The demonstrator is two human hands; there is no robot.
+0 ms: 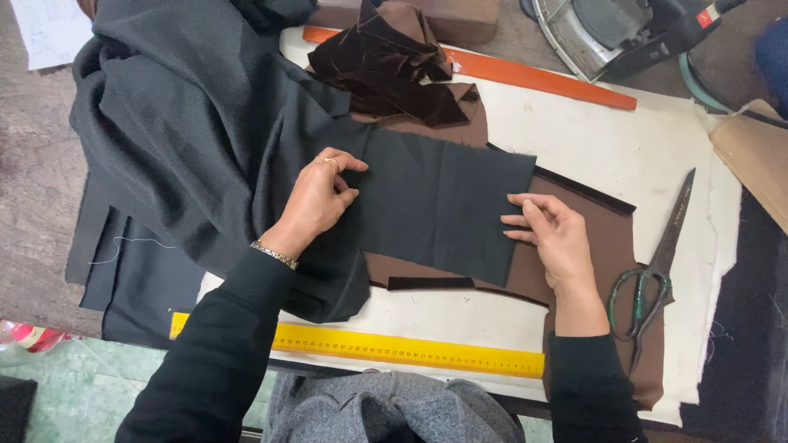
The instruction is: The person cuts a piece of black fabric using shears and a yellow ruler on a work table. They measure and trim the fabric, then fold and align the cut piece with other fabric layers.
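Note:
A dark charcoal cloth panel point(443, 205) lies flat across the white-covered table point(591, 156), joined to a large bunched mass of the same cloth point(180, 123) at the left. My left hand point(316, 197), with a ring and a bracelet, presses on the panel's left part with curled fingers. My right hand point(554, 234) rests at the panel's right edge, fingertips pinching or touching that edge. Under the panel lies a brown cloth piece point(599, 246).
Green-handled scissors point(657, 271) lie right of my right hand. A yellow ruler point(410, 349) runs along the near edge. An orange ruler point(533, 78), dark brown velvet scraps point(394, 66) and an iron point(607, 29) sit at the far side. Brown paper point(755, 156) lies far right.

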